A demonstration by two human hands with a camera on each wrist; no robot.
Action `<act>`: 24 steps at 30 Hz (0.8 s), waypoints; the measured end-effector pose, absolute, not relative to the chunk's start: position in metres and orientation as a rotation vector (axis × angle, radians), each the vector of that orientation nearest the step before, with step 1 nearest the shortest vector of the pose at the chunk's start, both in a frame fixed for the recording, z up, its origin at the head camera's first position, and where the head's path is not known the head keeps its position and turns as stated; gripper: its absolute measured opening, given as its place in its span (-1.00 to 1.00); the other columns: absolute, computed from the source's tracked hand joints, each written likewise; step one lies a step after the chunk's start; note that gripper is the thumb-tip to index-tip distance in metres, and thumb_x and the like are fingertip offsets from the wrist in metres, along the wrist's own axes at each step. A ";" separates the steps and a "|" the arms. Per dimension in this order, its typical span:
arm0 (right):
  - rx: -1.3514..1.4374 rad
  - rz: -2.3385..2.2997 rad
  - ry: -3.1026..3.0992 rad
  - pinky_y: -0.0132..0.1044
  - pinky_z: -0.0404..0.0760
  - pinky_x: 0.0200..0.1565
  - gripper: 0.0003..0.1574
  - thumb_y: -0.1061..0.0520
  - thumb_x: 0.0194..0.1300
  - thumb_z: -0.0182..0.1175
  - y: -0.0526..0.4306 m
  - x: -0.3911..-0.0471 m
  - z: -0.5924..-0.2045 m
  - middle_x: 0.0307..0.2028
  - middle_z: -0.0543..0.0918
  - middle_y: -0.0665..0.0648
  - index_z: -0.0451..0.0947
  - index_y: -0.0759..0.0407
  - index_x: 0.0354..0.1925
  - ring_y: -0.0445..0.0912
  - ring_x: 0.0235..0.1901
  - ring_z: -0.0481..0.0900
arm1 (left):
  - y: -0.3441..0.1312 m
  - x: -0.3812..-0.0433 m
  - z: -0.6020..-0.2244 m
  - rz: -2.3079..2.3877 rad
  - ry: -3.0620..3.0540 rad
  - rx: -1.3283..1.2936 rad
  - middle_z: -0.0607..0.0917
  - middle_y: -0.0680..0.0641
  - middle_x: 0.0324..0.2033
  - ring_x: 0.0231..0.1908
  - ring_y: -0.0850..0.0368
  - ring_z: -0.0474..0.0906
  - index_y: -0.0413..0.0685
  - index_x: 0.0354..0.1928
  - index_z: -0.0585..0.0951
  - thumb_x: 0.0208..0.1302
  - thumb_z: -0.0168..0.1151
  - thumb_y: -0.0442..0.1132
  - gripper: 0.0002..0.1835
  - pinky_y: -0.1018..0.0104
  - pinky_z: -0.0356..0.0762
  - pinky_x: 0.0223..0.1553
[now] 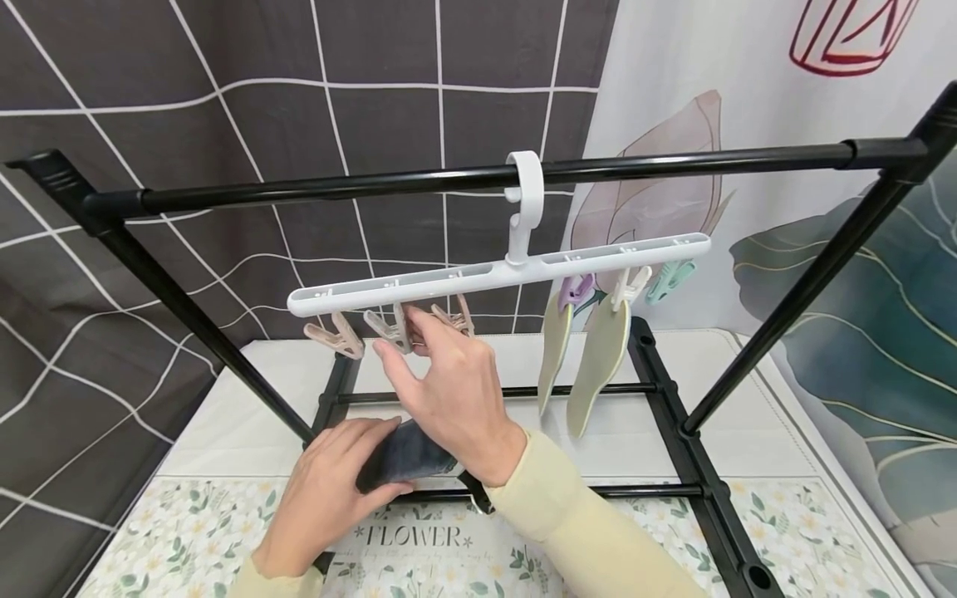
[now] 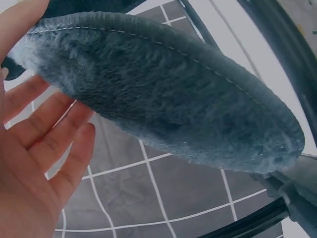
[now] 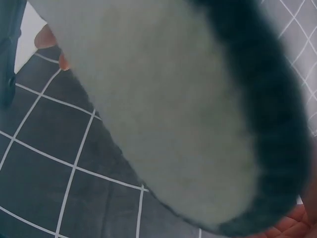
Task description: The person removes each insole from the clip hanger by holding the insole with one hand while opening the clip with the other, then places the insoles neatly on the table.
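Grid-lined curtain (image 1: 389, 124) behind; left fingers (image 2: 42, 119) clamp plush insole (image 2: 173, 104), right fingers (image 1: 436, 334) pinch plastic clip (image 1: 385, 329).

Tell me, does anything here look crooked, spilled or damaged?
The white hanger looks askew: it isn't parallel to the black bar it hangs from. I can't tell if it's tilted or swivelled. No spill or damage shows.

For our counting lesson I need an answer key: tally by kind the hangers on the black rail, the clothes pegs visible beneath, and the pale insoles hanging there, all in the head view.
White hanger: 1
Clothes pegs: 6
Pale insoles: 2
Total: 9
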State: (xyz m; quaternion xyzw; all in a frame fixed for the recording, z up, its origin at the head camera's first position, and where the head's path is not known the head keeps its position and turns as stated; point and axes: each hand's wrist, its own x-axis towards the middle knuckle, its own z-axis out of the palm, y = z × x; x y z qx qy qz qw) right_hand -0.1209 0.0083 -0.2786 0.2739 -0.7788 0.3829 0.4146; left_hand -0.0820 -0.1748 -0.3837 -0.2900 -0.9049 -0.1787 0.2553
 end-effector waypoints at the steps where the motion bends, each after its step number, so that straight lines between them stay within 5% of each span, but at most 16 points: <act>1: 0.689 0.964 -1.958 -0.44 0.59 -0.36 -0.55 -0.01 0.19 0.25 0.008 -0.121 -0.279 -0.35 0.66 0.08 0.56 0.32 -0.09 -0.20 -0.41 0.63 | -0.175 -0.081 -0.383 -0.469 -2.460 -0.794 0.57 0.08 -0.03 -0.02 0.11 0.48 0.03 0.15 0.51 -0.14 0.35 0.29 -0.21 0.14 0.41 0.00; 24: 0.681 0.970 -2.048 -0.45 0.60 -0.34 -0.55 -0.01 0.20 0.23 0.015 -0.121 -0.290 -0.27 0.69 0.12 0.54 0.28 -0.06 -0.19 -0.38 0.66 | -0.172 -0.058 -0.383 -0.385 -2.477 -0.968 0.55 0.19 -0.12 -0.14 0.27 0.48 0.09 0.08 0.55 -0.08 0.27 0.35 -0.28 0.27 0.47 -0.12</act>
